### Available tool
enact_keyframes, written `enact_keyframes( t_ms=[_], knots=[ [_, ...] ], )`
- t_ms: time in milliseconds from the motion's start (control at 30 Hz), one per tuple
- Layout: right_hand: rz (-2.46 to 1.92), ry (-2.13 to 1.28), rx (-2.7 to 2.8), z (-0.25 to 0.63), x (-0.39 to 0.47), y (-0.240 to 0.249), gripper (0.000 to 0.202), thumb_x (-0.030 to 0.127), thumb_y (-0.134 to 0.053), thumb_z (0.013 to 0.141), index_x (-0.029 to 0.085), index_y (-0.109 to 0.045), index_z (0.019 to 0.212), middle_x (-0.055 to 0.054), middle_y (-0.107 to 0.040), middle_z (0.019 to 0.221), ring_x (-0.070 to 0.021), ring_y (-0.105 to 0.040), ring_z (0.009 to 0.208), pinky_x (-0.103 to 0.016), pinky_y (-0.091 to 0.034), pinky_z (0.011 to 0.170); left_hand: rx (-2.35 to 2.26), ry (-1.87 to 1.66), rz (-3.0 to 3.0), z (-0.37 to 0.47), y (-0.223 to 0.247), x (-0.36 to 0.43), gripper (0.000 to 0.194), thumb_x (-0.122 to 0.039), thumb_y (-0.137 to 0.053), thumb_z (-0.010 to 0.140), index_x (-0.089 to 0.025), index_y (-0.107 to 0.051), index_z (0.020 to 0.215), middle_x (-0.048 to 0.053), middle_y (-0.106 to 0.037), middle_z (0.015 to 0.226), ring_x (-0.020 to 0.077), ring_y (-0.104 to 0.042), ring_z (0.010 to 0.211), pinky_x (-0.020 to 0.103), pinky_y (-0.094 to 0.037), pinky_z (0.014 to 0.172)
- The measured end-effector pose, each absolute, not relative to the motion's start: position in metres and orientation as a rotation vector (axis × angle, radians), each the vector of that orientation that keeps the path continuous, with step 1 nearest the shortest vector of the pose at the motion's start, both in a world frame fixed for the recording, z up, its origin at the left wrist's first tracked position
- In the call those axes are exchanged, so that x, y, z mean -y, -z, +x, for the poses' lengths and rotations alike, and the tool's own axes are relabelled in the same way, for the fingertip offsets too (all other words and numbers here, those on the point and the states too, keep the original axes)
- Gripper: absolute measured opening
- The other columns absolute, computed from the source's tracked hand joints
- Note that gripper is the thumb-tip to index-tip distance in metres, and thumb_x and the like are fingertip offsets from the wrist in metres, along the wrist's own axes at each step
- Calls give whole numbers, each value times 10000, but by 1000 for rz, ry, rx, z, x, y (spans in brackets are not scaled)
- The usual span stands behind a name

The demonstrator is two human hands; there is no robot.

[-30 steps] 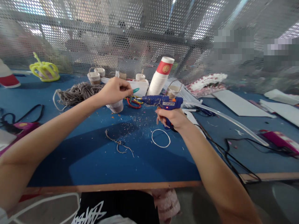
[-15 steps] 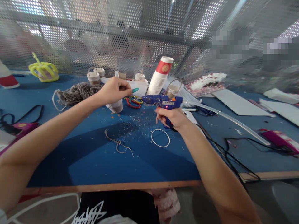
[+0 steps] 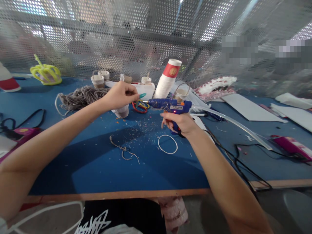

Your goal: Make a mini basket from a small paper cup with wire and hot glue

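Observation:
My right hand [image 3: 179,122] grips a blue hot glue gun [image 3: 168,104], its red light lit and a long clear glue stick [image 3: 234,119] sticking out behind. The gun's nozzle points left, close to the fingertips of my left hand [image 3: 123,95]. Thumb and fingers there are pinched together; what they hold, if anything, is hidden. Just below my left hand is a small white-wrapped cup [image 3: 121,112], partly covered by it. Red and yellow loops [image 3: 140,109] lie behind the nozzle. On the table in front are a white ring [image 3: 167,144] and a knotted grey string [image 3: 123,149].
A leaning stack of paper cups [image 3: 168,78] stands behind the gun. Grey yarn [image 3: 83,97] lies at left, with small cups [image 3: 97,81] behind it. Black cables [image 3: 234,159] and white boards [image 3: 252,107] are on the right. A perforated metal screen [image 3: 146,39] borders the table's back.
The rear end of the glue stick has shifted left and slightly up, toward the gun. Both hands stay almost in place.

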State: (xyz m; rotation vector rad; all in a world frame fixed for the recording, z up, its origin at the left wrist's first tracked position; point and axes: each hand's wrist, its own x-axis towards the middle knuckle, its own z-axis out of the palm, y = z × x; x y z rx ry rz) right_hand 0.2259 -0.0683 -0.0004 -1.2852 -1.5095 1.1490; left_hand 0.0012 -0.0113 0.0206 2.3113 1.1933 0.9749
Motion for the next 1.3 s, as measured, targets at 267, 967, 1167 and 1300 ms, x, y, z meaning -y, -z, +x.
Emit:
enact_keyframes(
  t_ms=[267,967,1167,1300],
  knots=[
    [-1306,-1143,1514,227,67,1,208,269,-649,641,191,-524,494,42,-441,351,-67,-376,299,-223,-325,302,-1188,-973,2297,2,-22,11,150,-195,-567,732,-129,-593,600,6,-560,556,89,-443,545,241,-344,541],
    [-1756,26,2303,267,22,32,583,346,-792,540,135,-466,976,-149,-518,999,-283,-564,846,-386,-464,682,-1103,-1025,2283,-2,-20,7,166,-208,-587,743,-130,-608,598,-3,-563,534,75,-444,496,225,-350,515],
    [-1717,-250,2377,281,18,29,762,444,-805,464,123,-478,1073,-163,-467,1124,-329,-492,1078,-445,-441,919,-1000,-1010,2302,-3,-18,5,135,-184,-593,727,-136,-619,604,-1,-587,541,73,-482,499,217,-380,524],
    [-1863,-319,2315,285,38,-3,689,510,-747,551,136,-530,1087,-194,-500,1168,-378,-479,1118,-532,-423,920,-936,-1020,2282,-3,-20,7,133,-172,-593,712,-145,-617,584,1,-612,542,72,-498,505,201,-390,513]
  ],
)
